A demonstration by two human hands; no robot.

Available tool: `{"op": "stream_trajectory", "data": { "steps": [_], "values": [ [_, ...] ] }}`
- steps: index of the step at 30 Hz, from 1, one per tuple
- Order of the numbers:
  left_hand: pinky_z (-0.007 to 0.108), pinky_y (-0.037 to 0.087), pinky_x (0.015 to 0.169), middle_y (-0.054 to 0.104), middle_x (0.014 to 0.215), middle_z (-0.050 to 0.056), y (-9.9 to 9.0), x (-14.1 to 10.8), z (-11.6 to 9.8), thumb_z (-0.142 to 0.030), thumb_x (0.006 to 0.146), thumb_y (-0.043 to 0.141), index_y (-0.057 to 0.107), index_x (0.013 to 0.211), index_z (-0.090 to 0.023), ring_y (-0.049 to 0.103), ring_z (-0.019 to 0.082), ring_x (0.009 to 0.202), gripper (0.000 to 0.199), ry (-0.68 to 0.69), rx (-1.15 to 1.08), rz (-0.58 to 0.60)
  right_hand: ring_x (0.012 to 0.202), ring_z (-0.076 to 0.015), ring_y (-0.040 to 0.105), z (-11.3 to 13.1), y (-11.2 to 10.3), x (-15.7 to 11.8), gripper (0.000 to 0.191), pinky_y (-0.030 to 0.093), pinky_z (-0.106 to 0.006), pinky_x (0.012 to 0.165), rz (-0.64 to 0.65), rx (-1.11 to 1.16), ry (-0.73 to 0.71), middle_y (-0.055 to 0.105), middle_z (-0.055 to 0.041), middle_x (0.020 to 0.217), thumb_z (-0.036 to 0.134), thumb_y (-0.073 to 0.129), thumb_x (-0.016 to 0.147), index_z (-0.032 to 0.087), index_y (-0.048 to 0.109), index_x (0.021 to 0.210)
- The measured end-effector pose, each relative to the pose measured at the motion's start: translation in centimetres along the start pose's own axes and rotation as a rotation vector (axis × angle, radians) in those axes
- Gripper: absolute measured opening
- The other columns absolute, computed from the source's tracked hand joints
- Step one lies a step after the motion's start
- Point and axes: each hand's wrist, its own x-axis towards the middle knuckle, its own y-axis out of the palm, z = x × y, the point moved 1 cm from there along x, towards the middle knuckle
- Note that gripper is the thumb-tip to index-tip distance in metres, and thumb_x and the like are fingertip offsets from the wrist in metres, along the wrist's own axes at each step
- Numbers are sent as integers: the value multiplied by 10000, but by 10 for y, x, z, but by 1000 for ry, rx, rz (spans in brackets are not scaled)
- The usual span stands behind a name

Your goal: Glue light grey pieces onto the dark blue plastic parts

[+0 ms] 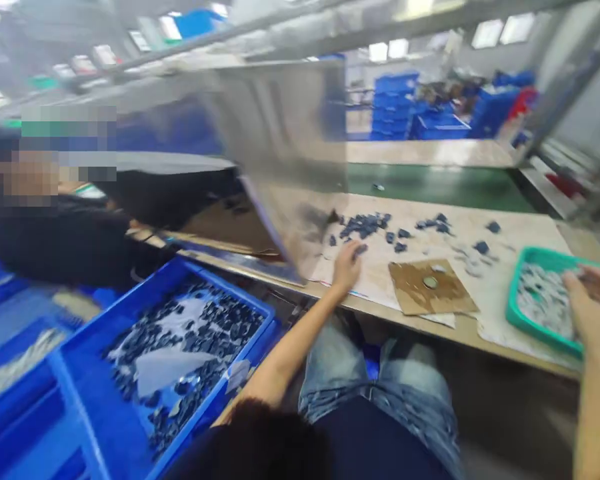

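Broadly, a long work table (510, 230) crossed the view from 9 to 3 o'clock, with a blue crate (233, 293) of dark pieces (190, 327) at 7 o'clock. A co-worker (45, 240) in a dark top sat at 10 o'clock. At 3 o'clock, a green tray (517, 313) held grey pieces (543, 300), and the right hand (593, 307) hovered at its edge; blur hid whether its fingers (577, 287) were apart or together. The left hand (347, 267) lay near 12 o'clock, its fingers (357, 250) slightly apart, just beside scattered dark bits (365, 227) on the table, near a cardboard square (427, 287).
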Motion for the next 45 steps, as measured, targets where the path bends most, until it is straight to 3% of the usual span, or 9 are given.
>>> {"op": "stream_trajectory", "data": {
  "steps": [2, 5, 10, 15, 21, 29, 36, 39, 45],
  "values": [
    [441, 366, 1105, 630, 1211, 144, 2, 1, 6, -11, 736, 504, 640, 1078, -130, 553, 235, 1201, 386, -47, -31, -19, 611, -219, 607, -23, -8, -11, 183, 512, -404, 601, -65, 88, 141, 621, -78, 678, 341, 733, 648, 209, 630, 723],
    [409, 429, 1046, 659, 1171, 127, 8, 4, 6, -111, 741, 589, 643, 1073, -140, 596, 230, 1142, 338, -166, -210, -37, 672, -207, 641, -29, -8, -18, 265, 523, -371, 619, -73, 253, 62, 681, -102, 789, 302, 670, 645, 186, 645, 883],
    [315, 543, 859, 651, 1201, 119, 32, 19, -30, -309, 710, 725, 615, 1086, -190, 616, 224, 1129, 409, -374, -668, 85, 836, -185, 672, -21, -15, -25, 208, 547, -329, 756, 193, 493, 133, 704, -106, 970, 285, 686, 698, 195, 597, 862],
    [169, 511, 887, 672, 1179, 57, 36, 18, -64, -132, 741, 668, 650, 1015, -202, 587, 145, 1177, 283, -664, -1020, 222, 846, -196, 686, -19, -21, -29, 287, 564, -299, 728, 384, 611, 311, 695, -69, 957, 331, 782, 645, 211, 581, 811],
    [114, 513, 859, 677, 1165, 58, 22, -12, -46, -27, 762, 591, 662, 1006, -181, 582, 127, 1179, 297, -939, -1129, 261, 704, -164, 661, -1, -13, -28, 299, 558, -291, 642, 540, 543, 333, 652, -11, 783, 382, 771, 650, 213, 592, 821],
    [96, 526, 502, 660, 1194, 44, 22, -26, -40, -239, 654, 792, 636, 1053, -244, 702, 144, 888, 429, -915, -1117, 360, 763, -135, 592, 56, 22, -36, 160, 513, -257, 614, 859, 472, 49, 639, -49, 919, 279, 584, 794, 203, 649, 919],
    [128, 558, 612, 686, 1142, 50, 23, -25, -44, -336, 588, 840, 647, 1008, -230, 693, 152, 933, 474, -868, -1138, 277, 740, -139, 601, 86, 28, -45, 187, 542, -273, 647, 985, 394, -159, 657, -49, 891, 253, 563, 851, 216, 656, 1009],
    [130, 556, 658, 679, 1164, 46, 22, -25, -43, -363, 556, 853, 650, 995, -241, 685, 149, 964, 499, -844, -1148, 232, 762, -148, 621, 88, 31, -48, 232, 559, -296, 706, 979, 337, -151, 670, -56, 948, 264, 581, 856, 217, 633, 1077],
    [200, 571, 731, 708, 1065, 41, 22, -25, -39, -335, 566, 847, 656, 946, -223, 677, 189, 1005, 440, -836, -1162, 273, 902, -186, 640, 92, 37, -52, 153, 581, -310, 754, 1021, 432, 39, 665, -65, 959, 352, 654, 818, 211, 616, 864]
  ]
}}
